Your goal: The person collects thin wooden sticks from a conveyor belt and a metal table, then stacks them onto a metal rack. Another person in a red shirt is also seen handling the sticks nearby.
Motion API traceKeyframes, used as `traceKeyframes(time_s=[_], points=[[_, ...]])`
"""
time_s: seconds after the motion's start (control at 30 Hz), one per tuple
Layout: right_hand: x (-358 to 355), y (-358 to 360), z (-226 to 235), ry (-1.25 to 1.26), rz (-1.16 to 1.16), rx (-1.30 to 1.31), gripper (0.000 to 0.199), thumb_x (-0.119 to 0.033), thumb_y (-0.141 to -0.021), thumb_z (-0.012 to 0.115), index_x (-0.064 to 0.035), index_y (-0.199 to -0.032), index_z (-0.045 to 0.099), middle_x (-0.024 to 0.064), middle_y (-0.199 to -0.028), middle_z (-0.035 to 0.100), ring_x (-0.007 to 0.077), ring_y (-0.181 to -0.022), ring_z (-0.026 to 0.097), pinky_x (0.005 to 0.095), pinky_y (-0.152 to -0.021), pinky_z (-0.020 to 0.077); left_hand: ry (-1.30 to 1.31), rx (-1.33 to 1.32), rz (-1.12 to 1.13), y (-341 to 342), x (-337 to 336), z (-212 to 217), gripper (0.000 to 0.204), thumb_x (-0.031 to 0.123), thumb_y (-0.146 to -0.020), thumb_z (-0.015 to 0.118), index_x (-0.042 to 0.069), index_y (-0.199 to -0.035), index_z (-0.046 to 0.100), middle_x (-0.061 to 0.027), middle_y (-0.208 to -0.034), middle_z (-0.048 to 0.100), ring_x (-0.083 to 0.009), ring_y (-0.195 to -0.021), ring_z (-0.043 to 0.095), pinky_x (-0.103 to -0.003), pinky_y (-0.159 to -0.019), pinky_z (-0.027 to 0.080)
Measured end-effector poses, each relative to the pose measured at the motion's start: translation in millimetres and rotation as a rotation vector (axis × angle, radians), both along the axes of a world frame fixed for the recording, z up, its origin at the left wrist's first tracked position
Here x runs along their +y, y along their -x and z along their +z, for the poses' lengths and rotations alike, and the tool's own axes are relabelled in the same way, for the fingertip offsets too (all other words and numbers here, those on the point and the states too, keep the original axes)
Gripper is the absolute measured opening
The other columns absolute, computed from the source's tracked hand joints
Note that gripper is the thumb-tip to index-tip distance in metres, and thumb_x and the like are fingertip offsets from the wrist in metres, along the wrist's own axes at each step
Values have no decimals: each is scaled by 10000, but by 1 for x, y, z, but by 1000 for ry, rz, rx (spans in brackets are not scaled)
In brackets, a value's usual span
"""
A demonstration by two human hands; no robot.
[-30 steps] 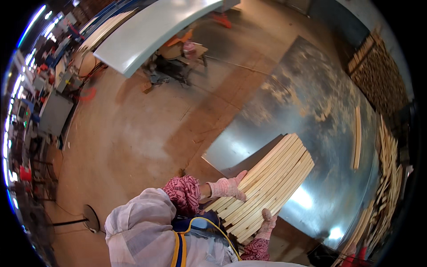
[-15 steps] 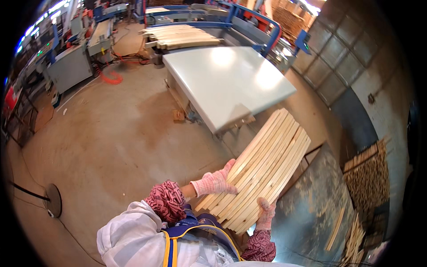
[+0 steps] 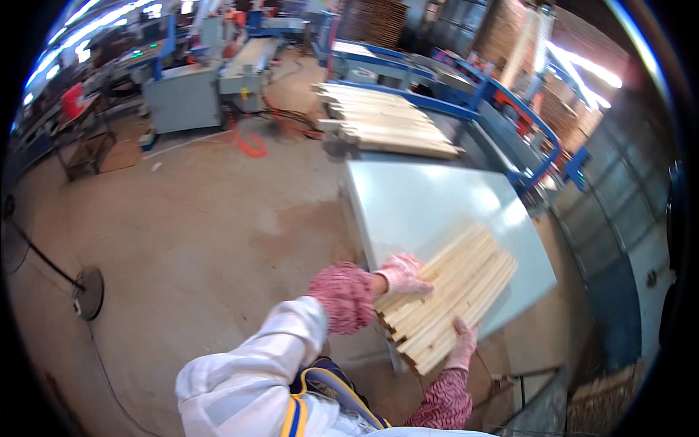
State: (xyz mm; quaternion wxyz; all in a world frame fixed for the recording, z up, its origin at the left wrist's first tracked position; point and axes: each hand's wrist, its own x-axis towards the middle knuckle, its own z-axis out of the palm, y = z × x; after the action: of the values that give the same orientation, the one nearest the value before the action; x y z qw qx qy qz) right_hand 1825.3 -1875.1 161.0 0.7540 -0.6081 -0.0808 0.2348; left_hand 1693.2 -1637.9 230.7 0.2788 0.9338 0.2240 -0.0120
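Between my two gloved hands is a wide bundle of pale wooden strips (image 3: pixel 455 291), laid side by side. Its far end reaches over a smooth light-grey table (image 3: pixel 408 197); whether it rests on the surface I cannot tell. My left hand (image 3: pixel 405 274), in a pink knit glove, grips the left edge near the closer end. On the opposite edge my right hand (image 3: pixel 464 344) is closed, its thumb showing on top and its other fingers hidden beneath. The near ends of the strips are slightly uneven.
Another stack of wooden strips (image 3: pixel 386 120) lies beyond the table, by a blue-framed machine (image 3: pixel 502 146). Grey machinery (image 3: pixel 182 98) stands at the far left, with an orange coiled hose (image 3: pixel 250 146) on the floor. A round-based stand (image 3: pixel 89 293) is at left.
My hands have carried the bundle forward, from beside the grey table to over it. The view has shifted too, with the stack beyond now nearer.
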Motion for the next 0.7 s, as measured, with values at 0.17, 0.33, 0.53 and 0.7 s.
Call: traceKeyframes(time_s=[0.17,0.33,0.53,0.7], points=[[-19,-11,-18,169,18,-176,674,-127,-890,599,20,-1468,283,187,-1240,568,292,-994,616,378,-882,540,123,50,31,-1,-20,-5,718,559,-805,569,63,-1321,502,-195,-1238,565,-343,-1189,543,-519,-912,494],[32,6,10,108,-118,-86,616,-167,-915,580,19,-1435,309,191,-1258,537,278,-1031,593,386,-883,538,26,144,0,38,19,8,727,517,-830,594,96,-1390,402,-163,-1247,536,-317,-1146,564,-556,-829,514],[207,8,27,-19,14,75,506,-253,-933,556,33,-1334,440,182,-1220,562,277,-1061,600,388,-883,538,-151,101,-16,29,158,18,733,489,-840,594,57,-1405,416,-173,-1370,485,-300,-1181,549,-541,-822,521],[334,-13,47,913,217,-309,566,-498,-896,542,-139,-1333,546,202,-1278,564,324,-1174,556,419,-949,479,-105,-623,-84,57,242,20,609,394,-755,736,54,-1239,590,-187,-1247,591,-370,-1154,568,-453,-957,485]])
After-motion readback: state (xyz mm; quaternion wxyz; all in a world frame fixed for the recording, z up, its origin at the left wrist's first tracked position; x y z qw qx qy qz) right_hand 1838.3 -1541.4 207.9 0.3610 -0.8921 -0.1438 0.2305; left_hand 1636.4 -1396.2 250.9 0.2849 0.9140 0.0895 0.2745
